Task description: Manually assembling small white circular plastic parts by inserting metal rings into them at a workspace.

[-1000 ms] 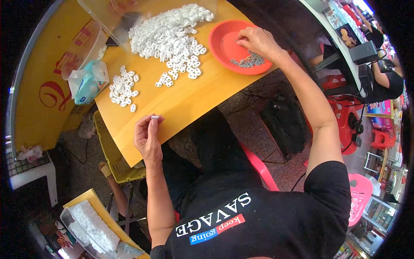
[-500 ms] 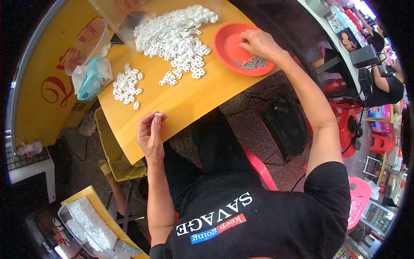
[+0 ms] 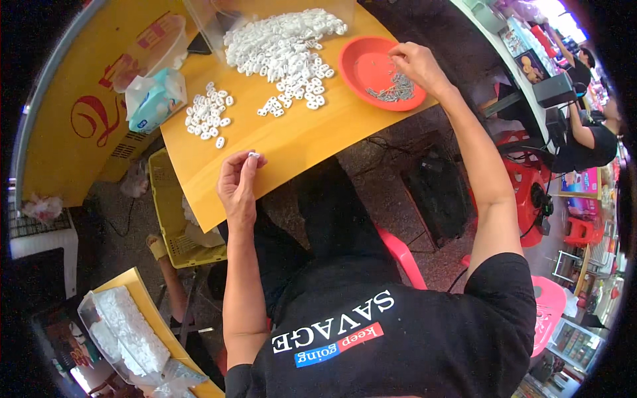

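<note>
My left hand [image 3: 239, 182] is closed at the table's near edge, pinching a small white plastic piece [image 3: 253, 154] between thumb and fingers. Over the far right part of a red plastic plate [image 3: 355, 63], my right hand [image 3: 423, 68] has its thumb and fingertips pressed together. Whatever is between them is too small to make out. A heap of thin grey metal pins [image 3: 398, 89] lies in the plate, below that hand. Two-holed white oval pieces form a small group [image 3: 209, 113] on the left and a big pile [image 3: 285, 43] at the back of the table.
A tissue pack [image 3: 156, 99] stands at the yellow table's [image 3: 265, 146] left edge. Below that side sits a yellow crate [image 3: 176, 232]. At lower left, a clear box of white pieces [image 3: 129, 331] rests on a board. Red stools [image 3: 527, 199] and other people [image 3: 594, 142] are on the right.
My right hand has moved from the plate's middle toward its far right rim. The pins are spread wider now. My left hand keeps its pinch on the white piece, and the whole view has shifted slightly.
</note>
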`<state>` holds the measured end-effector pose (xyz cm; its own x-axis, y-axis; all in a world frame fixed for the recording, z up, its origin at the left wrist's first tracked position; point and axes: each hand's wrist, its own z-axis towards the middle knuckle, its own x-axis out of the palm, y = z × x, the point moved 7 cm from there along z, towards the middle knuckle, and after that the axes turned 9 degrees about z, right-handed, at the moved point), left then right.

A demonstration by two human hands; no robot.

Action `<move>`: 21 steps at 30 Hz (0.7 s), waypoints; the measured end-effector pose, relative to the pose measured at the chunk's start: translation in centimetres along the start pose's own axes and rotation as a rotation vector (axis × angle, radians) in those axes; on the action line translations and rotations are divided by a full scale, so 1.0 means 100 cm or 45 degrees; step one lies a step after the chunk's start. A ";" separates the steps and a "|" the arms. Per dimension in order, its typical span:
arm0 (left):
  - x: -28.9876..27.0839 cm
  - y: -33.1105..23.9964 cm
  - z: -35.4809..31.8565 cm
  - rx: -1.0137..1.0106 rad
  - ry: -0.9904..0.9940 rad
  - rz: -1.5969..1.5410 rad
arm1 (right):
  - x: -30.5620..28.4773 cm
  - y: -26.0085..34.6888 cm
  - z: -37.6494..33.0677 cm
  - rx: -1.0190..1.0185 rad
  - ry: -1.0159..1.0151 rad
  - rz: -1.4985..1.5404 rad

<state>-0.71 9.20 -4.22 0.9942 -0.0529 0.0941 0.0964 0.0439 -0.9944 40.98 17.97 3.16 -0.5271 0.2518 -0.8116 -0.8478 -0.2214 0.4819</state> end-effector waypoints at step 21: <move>-0.001 0.000 0.000 0.025 0.022 0.003 | 0.022 0.015 0.000 -0.105 0.355 -0.466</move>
<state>-0.84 9.16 -4.28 0.9934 -0.0698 0.0905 0.0950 0.0641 -0.9934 38.58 18.24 2.12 -0.1486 0.0667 -0.9867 -0.9617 -0.2423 0.1284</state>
